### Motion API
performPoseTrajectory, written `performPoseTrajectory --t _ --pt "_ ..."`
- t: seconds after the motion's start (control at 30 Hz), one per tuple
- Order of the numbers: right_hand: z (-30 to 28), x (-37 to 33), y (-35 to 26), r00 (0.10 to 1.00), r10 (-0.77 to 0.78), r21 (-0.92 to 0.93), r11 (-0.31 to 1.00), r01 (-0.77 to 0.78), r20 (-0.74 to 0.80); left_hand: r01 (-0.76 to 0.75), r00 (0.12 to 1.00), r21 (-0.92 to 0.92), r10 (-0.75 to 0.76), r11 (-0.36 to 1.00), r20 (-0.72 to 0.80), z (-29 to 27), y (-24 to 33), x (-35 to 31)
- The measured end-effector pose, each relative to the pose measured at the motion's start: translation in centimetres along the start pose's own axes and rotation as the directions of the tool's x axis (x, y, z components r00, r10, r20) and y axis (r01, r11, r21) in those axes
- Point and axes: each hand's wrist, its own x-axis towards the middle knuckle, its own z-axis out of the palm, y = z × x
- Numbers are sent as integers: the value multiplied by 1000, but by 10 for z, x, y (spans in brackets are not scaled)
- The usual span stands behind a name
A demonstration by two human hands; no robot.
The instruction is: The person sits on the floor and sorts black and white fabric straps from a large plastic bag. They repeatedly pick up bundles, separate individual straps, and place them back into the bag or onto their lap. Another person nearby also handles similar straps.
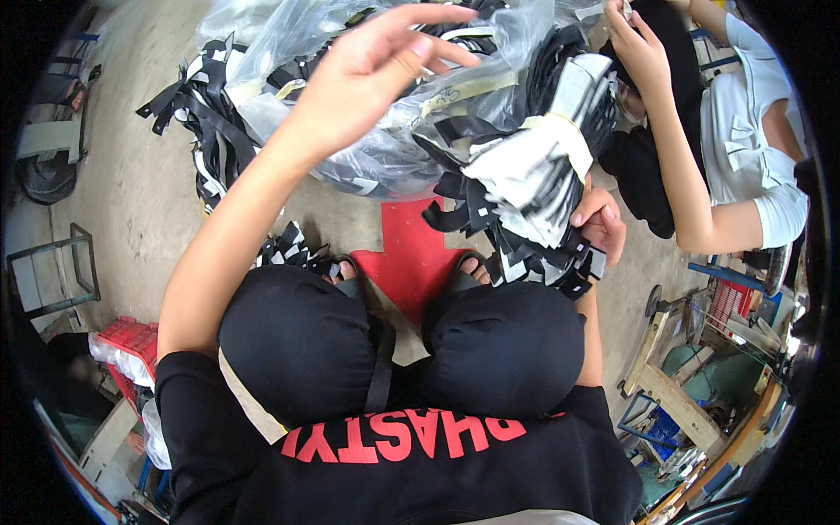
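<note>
My left hand (372,74) reaches over a large clear plastic bag (350,153), its fingers stretched out and apart. Nothing plainly shows in its grasp. Black and grey-white strips fill the bag, and a tangle of them (223,122) spills over its left side. Above my right knee, my right hand (602,226) curls its fingers at the side of a thick bundle of black and white strips (534,192). A pale band (573,144) wraps that bundle. More dark strips (544,74) lie behind it at the bag's right edge.
A co-worker's raised hand (637,52) is close on the right. More strips (293,249) lie on the floor by my left foot, near a red floor arrow (407,262). A red crate (131,341) stands at left; a wooden frame (674,402) stands at right.
</note>
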Motion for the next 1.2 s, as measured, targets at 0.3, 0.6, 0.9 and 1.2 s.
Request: performPoseTrajectory --t 0.3,0.6,0.9,1.2 --pt "-137 -173 73 781 457 -297 744 -598 -426 303 947 491 -200 817 -252 -17 -8 -11" --pt "9 -15 -27 385 907 -899 303 -315 171 377 882 775 -453 508 -132 -36 -6 -23" --pt "96 102 2 809 246 -820 382 426 534 134 737 526 -439 840 514 -14 28 -25" --pt "70 67 -14 898 373 -960 238 150 233 158 956 944 -284 289 -73 -34 -24 2"
